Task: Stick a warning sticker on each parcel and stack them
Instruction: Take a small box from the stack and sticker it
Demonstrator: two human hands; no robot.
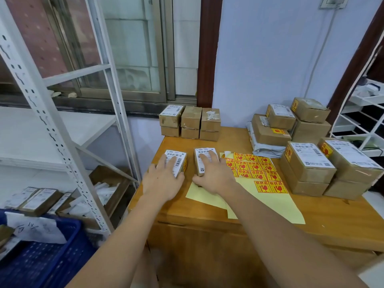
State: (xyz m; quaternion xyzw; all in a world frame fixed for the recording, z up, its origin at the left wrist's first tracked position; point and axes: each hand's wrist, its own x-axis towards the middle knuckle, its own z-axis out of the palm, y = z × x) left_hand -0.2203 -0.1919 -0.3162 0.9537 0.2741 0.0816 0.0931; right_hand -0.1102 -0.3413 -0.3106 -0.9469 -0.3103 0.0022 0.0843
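Hands rest on two small parcels: left hand fingers grip one, right hand fingers the other.

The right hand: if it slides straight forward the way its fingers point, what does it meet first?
Probably the stack of plain brown cardboard boxes at the wooden table's back edge. The right hand rests on a small labelled cardboard parcel, which would slide ahead; depth is uncertain.

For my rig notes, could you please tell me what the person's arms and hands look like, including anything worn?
Both arms are bare up to the frame's lower edge: no sleeves show. The left hand and right hand wear no gloves, and no rings, watch or wristband can be seen. Fingers are uncovered, without tape or markings.
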